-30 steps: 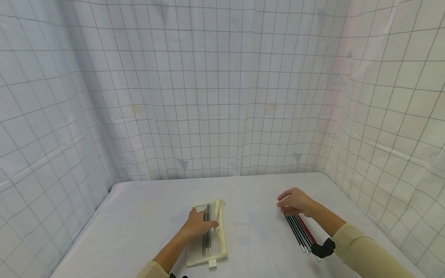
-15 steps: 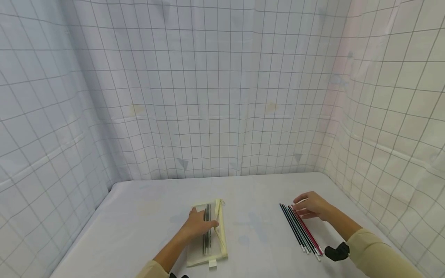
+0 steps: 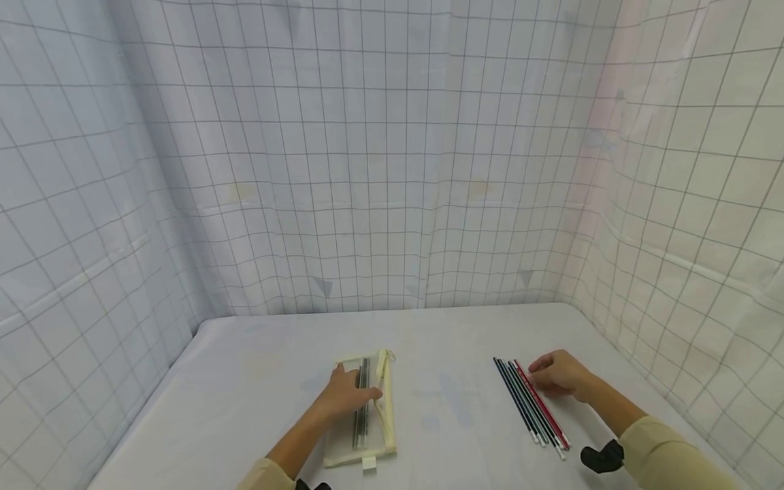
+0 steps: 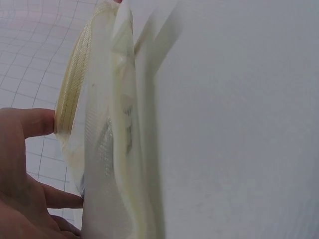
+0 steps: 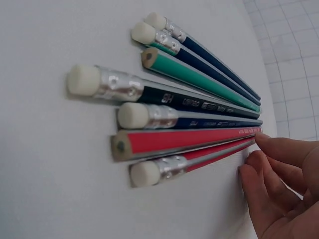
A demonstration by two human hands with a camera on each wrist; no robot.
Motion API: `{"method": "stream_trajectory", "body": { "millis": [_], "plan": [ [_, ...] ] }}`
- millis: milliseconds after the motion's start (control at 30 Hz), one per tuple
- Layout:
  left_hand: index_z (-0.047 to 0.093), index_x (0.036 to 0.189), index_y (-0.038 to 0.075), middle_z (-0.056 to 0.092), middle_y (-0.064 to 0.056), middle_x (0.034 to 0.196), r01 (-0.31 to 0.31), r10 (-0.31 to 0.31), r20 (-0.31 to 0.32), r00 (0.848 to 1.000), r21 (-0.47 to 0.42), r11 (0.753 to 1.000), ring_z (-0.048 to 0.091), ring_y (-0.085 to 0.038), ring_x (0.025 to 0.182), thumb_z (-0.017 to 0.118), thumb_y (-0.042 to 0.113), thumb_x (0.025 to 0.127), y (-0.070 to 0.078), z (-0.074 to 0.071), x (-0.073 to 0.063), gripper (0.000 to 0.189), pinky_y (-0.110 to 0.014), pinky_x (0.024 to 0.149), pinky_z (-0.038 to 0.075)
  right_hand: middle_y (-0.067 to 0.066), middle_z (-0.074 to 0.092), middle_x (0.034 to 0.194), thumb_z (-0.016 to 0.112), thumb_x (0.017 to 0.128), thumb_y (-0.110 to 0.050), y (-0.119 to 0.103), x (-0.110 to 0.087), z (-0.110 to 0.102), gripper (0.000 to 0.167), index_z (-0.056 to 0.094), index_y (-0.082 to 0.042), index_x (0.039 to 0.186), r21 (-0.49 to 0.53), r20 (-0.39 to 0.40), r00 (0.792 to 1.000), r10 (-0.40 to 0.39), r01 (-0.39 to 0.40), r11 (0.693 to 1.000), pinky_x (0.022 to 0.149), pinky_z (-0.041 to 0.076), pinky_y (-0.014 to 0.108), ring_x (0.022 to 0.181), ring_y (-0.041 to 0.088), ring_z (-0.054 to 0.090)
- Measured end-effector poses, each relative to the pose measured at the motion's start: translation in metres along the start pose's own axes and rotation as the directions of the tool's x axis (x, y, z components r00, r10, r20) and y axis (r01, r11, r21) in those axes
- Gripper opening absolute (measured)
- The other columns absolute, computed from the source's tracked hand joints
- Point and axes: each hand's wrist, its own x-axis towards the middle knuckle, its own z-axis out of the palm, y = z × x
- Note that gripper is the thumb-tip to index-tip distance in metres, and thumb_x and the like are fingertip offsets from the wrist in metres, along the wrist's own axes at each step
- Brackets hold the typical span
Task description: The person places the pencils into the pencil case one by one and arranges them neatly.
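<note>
A clear pencil case (image 3: pixel 343 442) with cream zipper trim lies on the table, and long dark strips show through it. My left hand (image 3: pixel 345 395) rests on it with fingers spread; in the left wrist view the thumb touches the zipper edge (image 4: pixel 75 84). Several unsharpened pencils, among them a green pencil (image 5: pixel 194 75), a dark pencil (image 5: pixel 184 103) and a red pencil (image 5: pixel 194 139), lie side by side at the right. My right hand (image 3: pixel 560 374) is down beside the red ones, fingers bent, the thumb tip right at a red pencil's far end.
The white-covered table (image 3: pixel 441 401) extends between the pencil case and the pencils. Gridded white curtains (image 3: pixel 392 170) enclose the back and both sides. A black band (image 3: pixel 603 457) sits at the right wrist.
My right hand has moved from over the pencils' far ends to their right side, uncovering them and lowering beside the red ones. The left hand stays on the pencil case.
</note>
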Motion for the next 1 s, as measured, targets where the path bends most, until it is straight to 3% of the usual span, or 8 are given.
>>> {"method": "stream_trajectory", "body": {
  "millis": [333,533,700,867,1000],
  "plan": [
    [0.047,0.141,-0.02,0.016,-0.047,0.156,0.0,0.0,0.012,1.0,-0.024,1.0,0.017,-0.061,0.145,0.075,0.037,0.086,-0.005,-0.001,-0.005,0.083,-0.072,0.111,0.025,0.008,0.066,0.08,0.078,0.083,-0.001,-0.003,0.003,0.013,0.013,0.072,0.004,0.093,-0.21,-0.073,0.996,-0.058,0.041,0.977,0.058,0.056,0.033,0.067,0.02,0.063],
    [0.047,0.141,-0.019,0.016,-0.047,0.156,0.0,0.0,0.013,1.0,-0.028,1.0,0.016,-0.061,0.146,0.075,0.037,0.087,-0.003,-0.001,-0.009,0.084,-0.073,0.111,0.025,0.008,0.065,0.077,0.076,0.08,0.002,-0.006,0.005,0.017,0.011,0.072,0.006,0.089,-0.268,-0.116,0.987,-0.109,0.075,0.96,0.055,0.057,0.032,0.064,0.019,0.062],
    [0.046,0.143,-0.018,0.014,-0.045,0.158,0.002,-0.001,0.02,1.0,-0.038,0.999,0.015,-0.061,0.146,0.075,0.038,0.088,-0.004,-0.001,-0.008,0.084,-0.073,0.111,0.023,0.01,0.066,0.08,0.077,0.081,0.002,-0.009,0.004,0.014,0.012,0.072,0.007,0.09,-0.255,-0.112,0.989,-0.092,0.061,0.965,0.058,0.058,0.035,0.067,0.021,0.063],
    [0.047,0.142,-0.018,0.016,-0.046,0.157,-0.003,0.003,0.011,1.0,-0.016,1.0,0.017,-0.061,0.146,0.075,0.039,0.088,-0.004,-0.001,-0.005,0.083,-0.071,0.112,0.025,0.012,0.067,0.083,0.075,0.083,0.002,-0.012,0.006,0.008,0.012,0.072,0.009,0.093,-0.17,-0.1,0.994,-0.041,0.023,0.985,0.06,0.059,0.035,0.069,0.022,0.065],
    [0.047,0.142,-0.018,0.017,-0.046,0.157,-0.018,0.018,0.013,1.0,-0.016,1.0,0.018,-0.06,0.146,0.075,0.038,0.088,-0.004,-0.003,-0.005,0.083,-0.07,0.112,0.026,0.013,0.069,0.087,0.073,0.087,0.001,-0.021,0.01,0.005,0.015,0.072,0.01,0.099,-0.112,-0.103,0.994,-0.047,0.035,0.993,0.064,0.061,0.037,0.074,0.022,0.068]
  ]
}}
